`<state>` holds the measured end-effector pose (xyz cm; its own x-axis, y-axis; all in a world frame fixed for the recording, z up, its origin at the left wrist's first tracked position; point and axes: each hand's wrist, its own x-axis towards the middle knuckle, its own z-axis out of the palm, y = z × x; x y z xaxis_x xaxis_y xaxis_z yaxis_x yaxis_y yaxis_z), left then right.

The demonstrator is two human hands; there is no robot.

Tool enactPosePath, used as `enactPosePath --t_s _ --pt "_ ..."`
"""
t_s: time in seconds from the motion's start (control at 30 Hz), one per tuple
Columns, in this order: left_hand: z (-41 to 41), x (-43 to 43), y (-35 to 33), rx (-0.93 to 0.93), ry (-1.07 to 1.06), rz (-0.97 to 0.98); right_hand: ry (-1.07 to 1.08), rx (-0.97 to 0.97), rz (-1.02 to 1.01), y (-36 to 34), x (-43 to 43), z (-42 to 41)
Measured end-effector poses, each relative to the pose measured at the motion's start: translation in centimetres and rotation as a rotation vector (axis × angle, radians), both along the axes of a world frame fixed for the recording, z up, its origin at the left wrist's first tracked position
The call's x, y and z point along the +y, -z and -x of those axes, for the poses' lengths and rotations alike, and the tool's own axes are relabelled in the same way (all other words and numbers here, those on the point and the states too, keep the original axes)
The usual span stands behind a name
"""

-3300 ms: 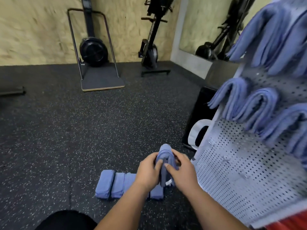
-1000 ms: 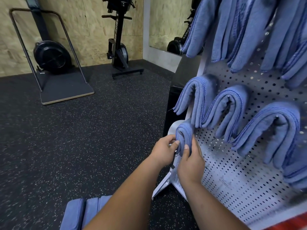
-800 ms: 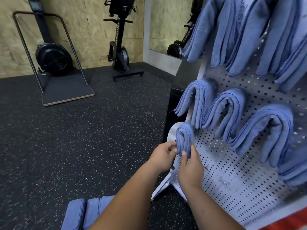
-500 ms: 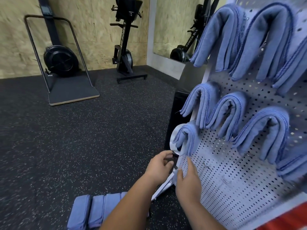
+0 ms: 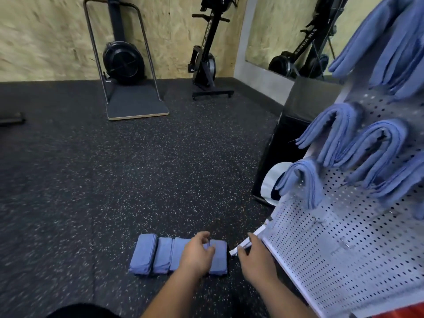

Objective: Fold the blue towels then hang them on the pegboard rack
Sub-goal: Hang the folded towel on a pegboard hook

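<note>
Several folded blue towels (image 5: 151, 253) lie side by side in a row on the dark rubber floor. My left hand (image 5: 197, 252) is down over the right part of that row, its loosely bent fingers touching the rightmost folded towel (image 5: 219, 260). My right hand (image 5: 253, 258) hangs beside it, empty and relaxed, next to the lower left corner of the white pegboard rack (image 5: 344, 249). A folded towel (image 5: 300, 180) hangs over a peg at the rack's left edge. Several more blue towels (image 5: 376, 150) hang on pegs above and to its right.
A black box (image 5: 282, 138) stands behind the rack, with a white object (image 5: 269, 182) at its foot. At the plywood back wall stand a machine with a grey platform (image 5: 137, 106) and an upright rower (image 5: 206, 56). A mirror (image 5: 286, 31) is at the right.
Both hands let go of the towel now hanging at the rack's left edge and dropped to the floor. My left hand reached the row of folded towels. The view tilted down.
</note>
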<state>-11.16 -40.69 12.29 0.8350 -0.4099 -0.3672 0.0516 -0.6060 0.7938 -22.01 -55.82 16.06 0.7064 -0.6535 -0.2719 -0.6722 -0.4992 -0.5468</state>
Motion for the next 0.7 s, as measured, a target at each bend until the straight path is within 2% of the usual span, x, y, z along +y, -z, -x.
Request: enactPosePath --t_s 0.3,0.7 --pt "-1.7 7.9 5.0 0.119 -0.196 -0.137 -0.228 0.147 -0.045 4.9 6.1 -4.4" --pt "-5.5 12.2 10.8 0.233 -0.436 -0.148 -0.482 0.291 -0.031 11.2 11.4 -12.5"
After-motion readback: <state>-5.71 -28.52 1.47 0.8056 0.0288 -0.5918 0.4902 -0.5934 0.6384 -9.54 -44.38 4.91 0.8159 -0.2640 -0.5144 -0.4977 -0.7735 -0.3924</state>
